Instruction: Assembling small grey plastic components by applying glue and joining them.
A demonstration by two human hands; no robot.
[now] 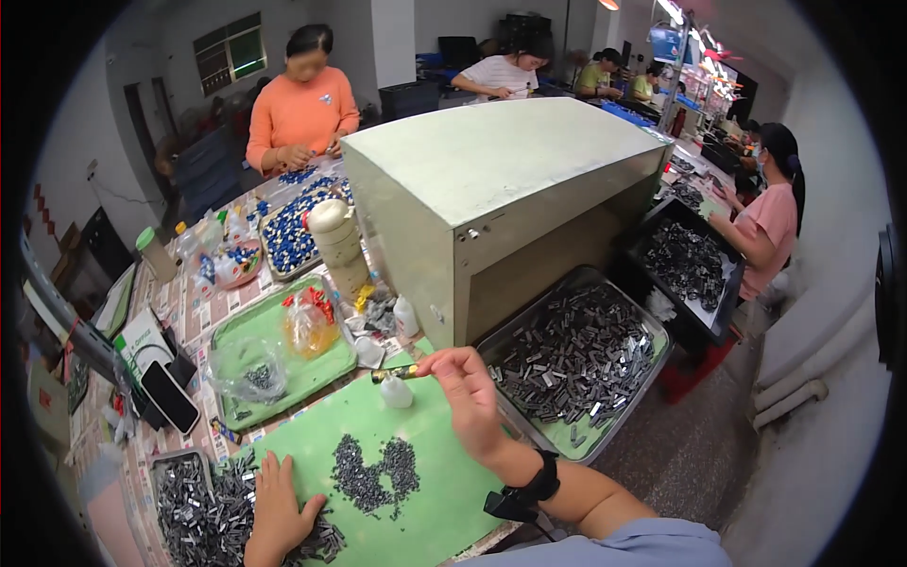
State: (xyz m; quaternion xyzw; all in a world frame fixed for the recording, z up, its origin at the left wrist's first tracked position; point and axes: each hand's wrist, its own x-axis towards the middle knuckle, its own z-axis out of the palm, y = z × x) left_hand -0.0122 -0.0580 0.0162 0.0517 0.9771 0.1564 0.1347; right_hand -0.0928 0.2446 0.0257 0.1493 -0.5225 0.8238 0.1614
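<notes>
While the right hand (465,387) pinches a small tube (395,374) above the green mat (444,510), the left hand (279,506) rests flat on grey parts (203,506).

My right hand (470,397) holds a small brush (397,374) above the green mat (444,515), and my left hand (277,510) rests on the near metal clips (203,510).

Grey workshop walls, barred window (231,47), perhaps concrete floor (699,444).
</notes>
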